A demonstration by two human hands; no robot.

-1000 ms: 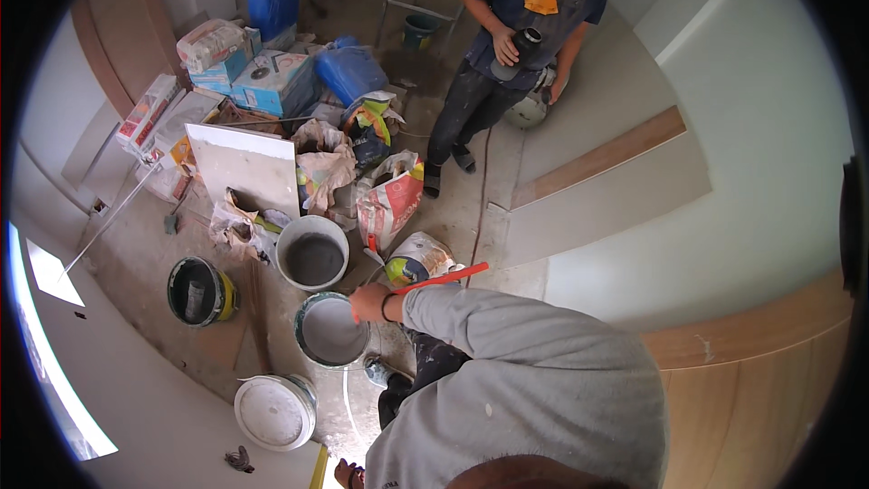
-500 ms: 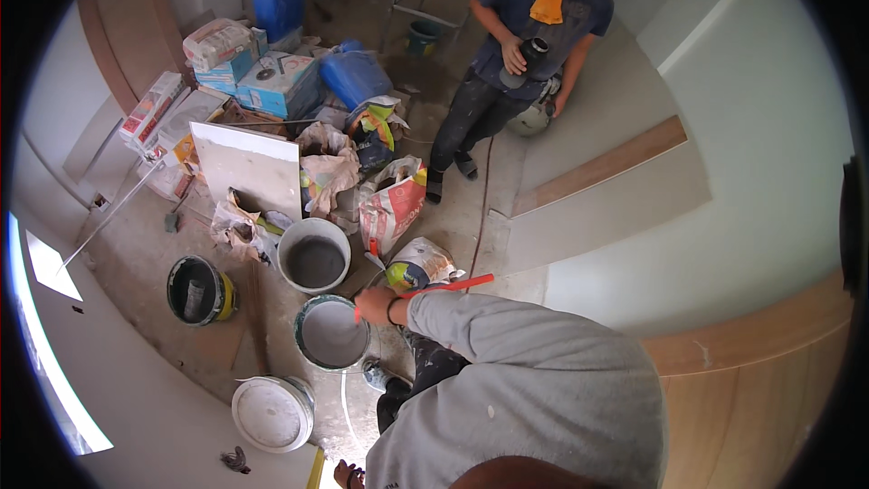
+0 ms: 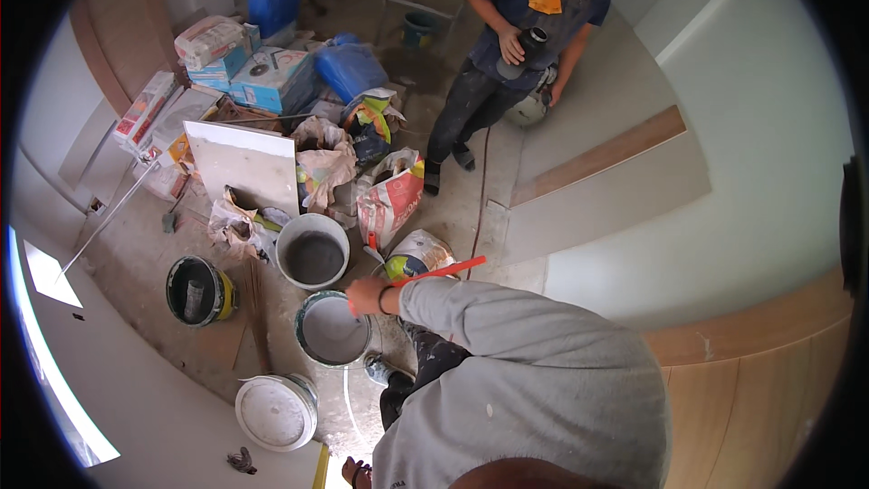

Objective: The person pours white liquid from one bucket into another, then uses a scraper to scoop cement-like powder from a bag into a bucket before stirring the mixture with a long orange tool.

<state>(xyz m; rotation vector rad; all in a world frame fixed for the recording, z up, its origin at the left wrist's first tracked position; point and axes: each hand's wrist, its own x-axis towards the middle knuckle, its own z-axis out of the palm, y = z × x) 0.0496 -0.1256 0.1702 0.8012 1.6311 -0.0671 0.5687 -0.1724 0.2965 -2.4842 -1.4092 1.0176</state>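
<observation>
My right hand (image 3: 366,296), a dark band at its wrist, is closed around a long narrow red bar (image 3: 444,269). I cannot make out the kind of tool. The hand is over the right rim of a dark green bucket (image 3: 312,351) holding grey mix (image 3: 333,324); the part in front of the hand is mostly hidden. At the lower edge, my left hand (image 3: 355,471) shows only in part, its fingers too small to read. Nearest to it is a white lidded bucket (image 3: 274,413). Beyond the mix stands a pale bucket (image 3: 336,223) with darker grey contents.
A black-and-yellow bucket (image 3: 226,301) stands left. Torn bags (image 3: 391,204), boxes (image 3: 272,81), blue jerrycans (image 3: 348,72) and a leaning board (image 3: 244,167) crowd the far left. A co-worker (image 3: 534,27) stands beyond, holding a dark bottle (image 3: 532,41). A pale wall curves along the right.
My right hand has moved slightly left and farther away, over the bucket's rim. The red bar has shifted with it, its far end higher in the picture.
</observation>
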